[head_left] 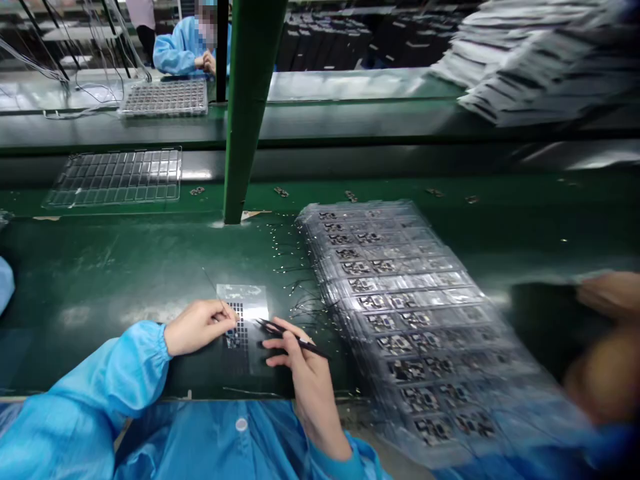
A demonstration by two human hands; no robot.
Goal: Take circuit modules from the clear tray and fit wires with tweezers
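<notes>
My left hand [203, 325] is closed in a pinch over a clear sheet [257, 303] printed with rows of small black squares. A thin dark wire [213, 283] sticks up from its fingertips. Just below those fingers, a small circuit board [233, 339] shows on the sheet, partly covered by the hand. My right hand [303, 363] grips black tweezers [293, 339], their tips pointing left above the sheet's right side. To the right stands a tall stack of clear plastic trays [440, 287] with small circuit boards in the top one; thin wires hang over its left edge.
A green post [250, 113] rises ahead of my hands. Behind it lie a clear compartment tray [123, 175] and several small boards [281, 192]. A co-worker's blurred hand [610, 297] is at right, a blue sleeve [5, 283] at left. Another person [187, 50] sits across.
</notes>
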